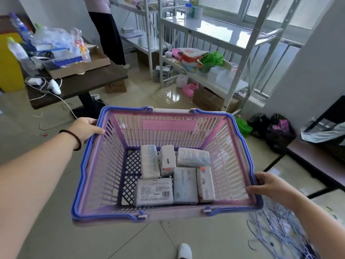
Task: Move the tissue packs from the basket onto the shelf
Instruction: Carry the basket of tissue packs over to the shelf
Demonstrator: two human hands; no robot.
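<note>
Six tissue packs (174, 175) lie loose on the floor of the basket (240, 161), lower centre of frame, crowded toward its right half; left part of the lattice floor is bare. Three in the far row, three in the near row, touching edge to edge. The near-left pack (153, 191) lies flat, barcode up.

Handling, my read: soft paper in thin plastic film, so light, squashy, a bit slick. Nothing fragile. Best taken across the short width, thumb on one long side and fingers on the other, squeezing lightly; film gives, so a firm pinch beats a fingertip nip. Packs are wedged side by side, so the outer ones come free first, e.g. the near-left one with open floor beside it.

Basket is held up off the tiled floor. Left hand (85, 128) grips the blue rim at the upper-left corner, thumb over the top edge. Right hand (268, 186) holds the rim at the lower-right corner, fingers curled over it into the inside. Both busy, so one must let go or the basket must be set down before any pack comes out.

Metal shelf (233, 37) stands upper right of frame, well apart from the basket; its upper board shows bare surface, lower one is cluttered. Dark table (78, 85) upper left, another person standing at upper centre.
</note>
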